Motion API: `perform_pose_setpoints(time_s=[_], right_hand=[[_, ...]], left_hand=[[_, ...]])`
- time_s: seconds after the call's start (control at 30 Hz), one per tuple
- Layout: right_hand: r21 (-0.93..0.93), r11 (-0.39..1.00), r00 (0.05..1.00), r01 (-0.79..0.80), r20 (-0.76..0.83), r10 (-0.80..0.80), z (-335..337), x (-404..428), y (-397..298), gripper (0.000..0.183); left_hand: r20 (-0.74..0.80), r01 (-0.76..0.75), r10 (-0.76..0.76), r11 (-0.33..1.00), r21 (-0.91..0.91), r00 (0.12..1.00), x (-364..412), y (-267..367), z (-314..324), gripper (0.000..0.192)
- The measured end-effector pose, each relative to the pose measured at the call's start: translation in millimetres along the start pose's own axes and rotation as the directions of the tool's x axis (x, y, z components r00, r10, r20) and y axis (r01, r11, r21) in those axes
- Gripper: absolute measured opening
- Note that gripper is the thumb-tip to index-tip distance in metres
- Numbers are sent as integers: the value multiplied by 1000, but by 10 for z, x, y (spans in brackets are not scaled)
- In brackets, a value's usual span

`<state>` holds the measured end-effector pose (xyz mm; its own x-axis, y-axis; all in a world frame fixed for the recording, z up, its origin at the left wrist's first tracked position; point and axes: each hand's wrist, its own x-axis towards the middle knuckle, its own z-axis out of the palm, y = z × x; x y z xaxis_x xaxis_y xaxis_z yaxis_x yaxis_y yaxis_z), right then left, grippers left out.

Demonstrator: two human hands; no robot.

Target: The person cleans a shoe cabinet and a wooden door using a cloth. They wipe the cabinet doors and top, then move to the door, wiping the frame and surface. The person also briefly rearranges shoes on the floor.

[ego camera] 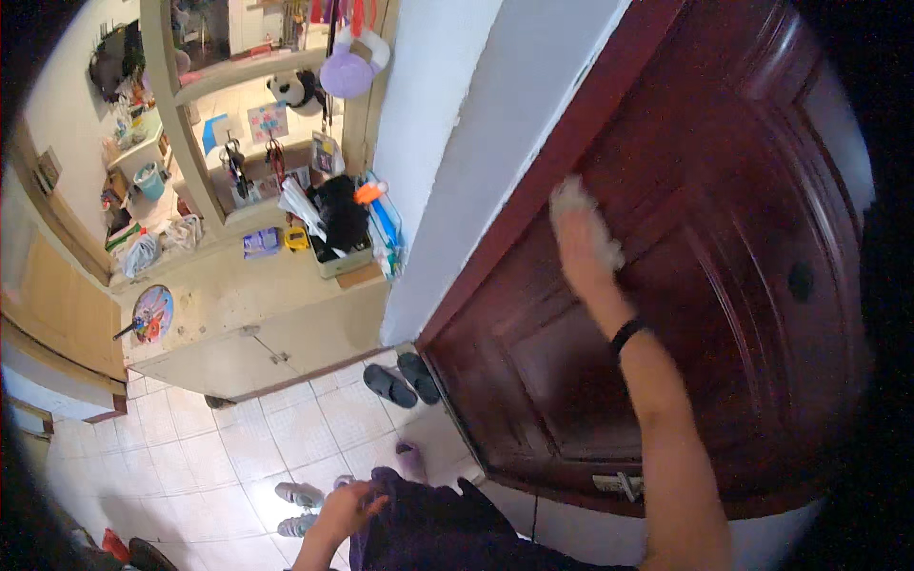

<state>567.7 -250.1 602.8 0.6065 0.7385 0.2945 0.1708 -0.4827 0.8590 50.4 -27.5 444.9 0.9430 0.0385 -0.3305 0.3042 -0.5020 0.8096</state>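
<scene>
My right hand [584, 243], with a black band on the wrist, presses a pale, fluffy cloth [571, 194] against a dark red panelled door [571, 364]. Motion blurs the hand and the cloth, which lies under the palm and fingers near the door frame [525, 207]. Low at the front, my left hand [350, 508] is beside my dark clothing [428, 524], its fingers bent. Whether it grips the fabric is not clear. A metal door handle [620, 487] is on the door, left of my right forearm.
A low cabinet [271, 357] carries a full bin [344, 263], a yellow tape measure [295, 239] and a round picture plate [153, 314]. Dark slippers [390, 385] and other footwear [297, 494] lie on the tiled floor [214, 457]. A purple plush [348, 74] hangs by the wall.
</scene>
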Motion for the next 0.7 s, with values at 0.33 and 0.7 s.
perform_pose_setpoints(time_s=[0.33,0.7], right_hand=[[734,606,951,-307,224,211,-1131,641,1048,37],[400,917,746,15,-615,256,-729,1480,1760,73]], left_hand=[[-78,-56,61,996,66,995,-185,17,-110,27],[-219,-80,61,994,-78,974,171,177,-44,20]])
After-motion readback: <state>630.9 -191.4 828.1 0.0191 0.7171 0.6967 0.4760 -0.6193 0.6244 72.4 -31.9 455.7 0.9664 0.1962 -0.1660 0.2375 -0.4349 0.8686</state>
